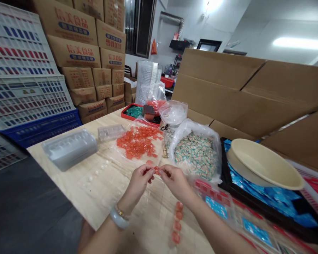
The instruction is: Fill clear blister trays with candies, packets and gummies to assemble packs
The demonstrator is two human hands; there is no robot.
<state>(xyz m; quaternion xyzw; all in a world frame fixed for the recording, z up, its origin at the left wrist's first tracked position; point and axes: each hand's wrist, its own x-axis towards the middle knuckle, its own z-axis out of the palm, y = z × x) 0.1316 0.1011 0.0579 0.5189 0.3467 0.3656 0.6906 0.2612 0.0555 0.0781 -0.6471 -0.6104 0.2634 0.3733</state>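
Near the middle of the table, a small orange-red translucent plastic piece (157, 170) is pinched between the fingertips of my left hand (139, 178) and my right hand (175, 180). Just beyond my hands, a heap of similar orange-red pieces (137, 143) lies spread on a clear plastic bag. A line of orange-red pieces (177, 225) runs below my right forearm, apparently in a clear tray. To the left of my left hand, a clear tray (96, 174) has a row of small white pieces in it.
A stack of clear plastic trays (70, 148) stands at the left. An open bag of small green-and-orange packets (196, 155) sits beyond my right hand. A cream basin (265, 164) rests on blue packets at the right. Cardboard boxes (79, 53) and white crates (29, 95) rise behind.
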